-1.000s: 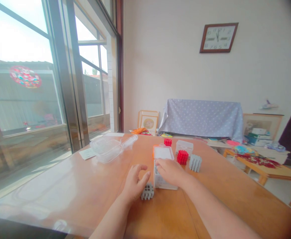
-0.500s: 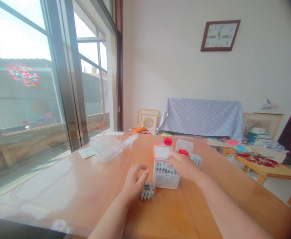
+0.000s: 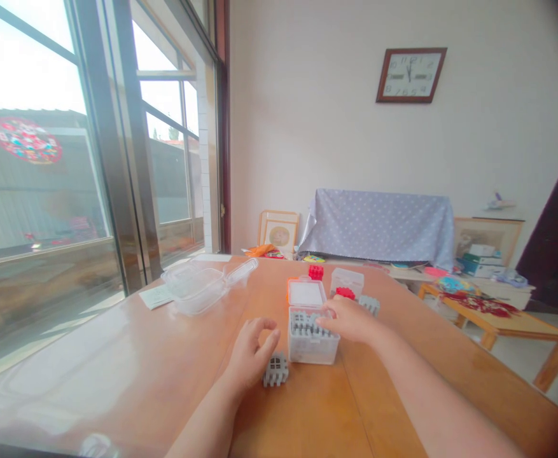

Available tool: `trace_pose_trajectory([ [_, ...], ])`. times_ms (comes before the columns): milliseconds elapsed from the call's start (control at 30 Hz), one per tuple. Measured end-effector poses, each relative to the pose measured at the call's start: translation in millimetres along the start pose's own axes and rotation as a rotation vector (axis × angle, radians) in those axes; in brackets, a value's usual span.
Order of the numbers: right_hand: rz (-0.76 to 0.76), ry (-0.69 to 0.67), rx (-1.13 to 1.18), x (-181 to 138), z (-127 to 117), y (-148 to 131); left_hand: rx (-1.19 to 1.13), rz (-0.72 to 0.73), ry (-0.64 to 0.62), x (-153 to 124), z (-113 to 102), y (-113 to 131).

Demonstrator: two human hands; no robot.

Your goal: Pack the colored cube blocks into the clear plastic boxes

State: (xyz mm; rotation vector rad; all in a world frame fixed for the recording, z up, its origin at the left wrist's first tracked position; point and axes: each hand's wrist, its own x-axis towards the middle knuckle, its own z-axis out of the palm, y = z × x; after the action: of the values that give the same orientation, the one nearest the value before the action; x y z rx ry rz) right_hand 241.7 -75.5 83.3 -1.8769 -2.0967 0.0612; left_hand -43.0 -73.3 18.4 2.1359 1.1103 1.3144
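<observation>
A clear plastic box (image 3: 313,352) stands on the table with its orange-edged lid (image 3: 306,294) tipped back. Inside sit several grey toy blocks (image 3: 302,323) with notched edges and window shapes. My right hand (image 3: 352,318) reaches over the box's right side, thumb and fingertips around a grey block at that end; the grip is partly hidden. My left hand (image 3: 252,350) rests left of the box, fingers curved and apart, holding nothing. Just beside its thumb lies a single grey window block (image 3: 275,370) on the tabletop.
Behind the box are a red block (image 3: 315,272), another red piece (image 3: 345,293), a second clear container (image 3: 348,280) and a grey block (image 3: 369,305). Clear plastic packaging (image 3: 197,286) and a paper slip (image 3: 157,297) lie at the back left of the wooden table (image 3: 178,375).
My right hand has lowered from beside the lid to the blocks in the box. My left hand stays beside the loose block. The whole view has shifted slightly.
</observation>
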Motion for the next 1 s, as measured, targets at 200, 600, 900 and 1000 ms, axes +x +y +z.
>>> trace_pose_trajectory([
  [200, 0.011, -0.024, -0.044, 0.5, 3.9, 3.2, 0.013, -0.002, -0.014, 0.5, 0.4, -1.8],
  [600, 0.027, 0.034, 0.061, 8.6, 12.6, 8.2, 0.033, -0.017, -0.027, 0.5, 0.7, -3.8],
  [900, 0.085, 0.076, 0.162, 20.4, 20.7, 9.3, 0.031, -0.022, -0.035, 1.0, -1.2, 0.5],
  [1000, 0.054, 0.109, 0.128, 15.3, 17.1, 4.1, 0.026, -0.022, -0.033, 1.2, -2.0, 0.7],
])
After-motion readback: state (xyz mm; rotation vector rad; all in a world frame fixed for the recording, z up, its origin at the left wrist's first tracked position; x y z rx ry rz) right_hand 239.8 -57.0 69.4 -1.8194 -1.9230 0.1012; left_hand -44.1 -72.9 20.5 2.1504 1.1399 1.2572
